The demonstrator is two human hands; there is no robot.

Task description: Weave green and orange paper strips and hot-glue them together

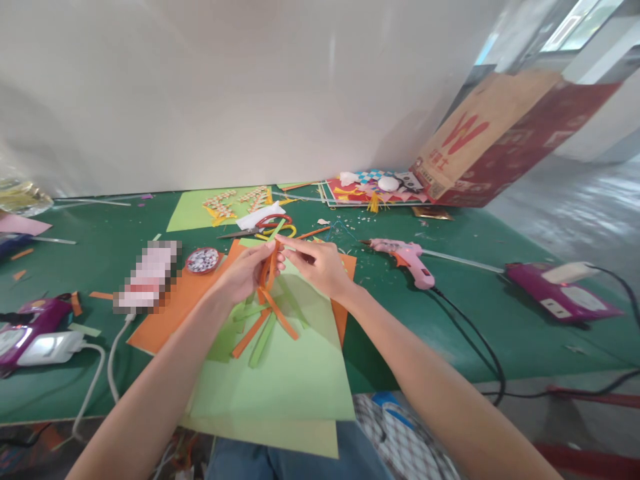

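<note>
Both hands meet above the light green paper sheets (290, 387) at the table's near edge. My left hand (247, 270) is closed around an orange paper strip (270, 263) that loops up between the fingers. My right hand (315, 263) pinches the top of the same strip with fingertips pressed together. Below the hands hang and lie several orange and green paper strips (265, 323), fanned out over the green sheet. An orange sheet (175, 303) lies beneath the green ones.
A pink glue gun (407, 257) with a black cord lies to the right. Scissors (260, 227) and a round tin of googly eyes (203, 260) sit behind the hands. Purple devices (563, 293) (35, 327) rest at both sides. A cardboard box (500, 140) leans at the back right.
</note>
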